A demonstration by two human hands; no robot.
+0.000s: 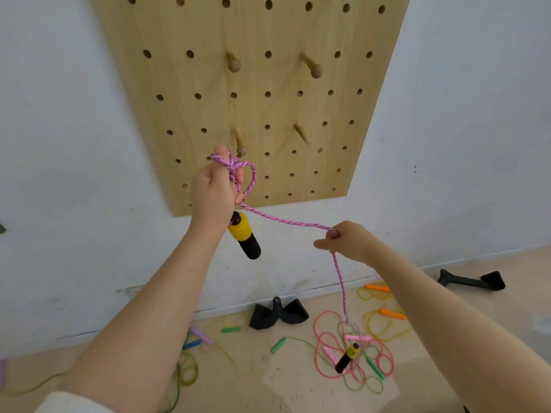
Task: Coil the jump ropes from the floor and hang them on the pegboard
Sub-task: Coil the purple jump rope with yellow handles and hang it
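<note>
Lower frame, floor: loose ropes in red, green and yellow lie tangled. Among them rests the far handle of the pink braided rope, which rises from there to the hands.

Centre right: the right hand pinches the rope between thumb and curled fingers, feeding it toward the left.

Centre: the left hand is clenched round the gathered loops, with turns lying over its fingers. The yellow-and-black handle hangs just below it.

Upper frame: the pegboard carries four bare pegs; the nearest peg stands just above the left hand.

For an even coil, each new turn should probably match the first loops in length. The right hand should keep light tension so that the trailing rope lifts clear of the floor tangle without dragging other ropes along.
</note>
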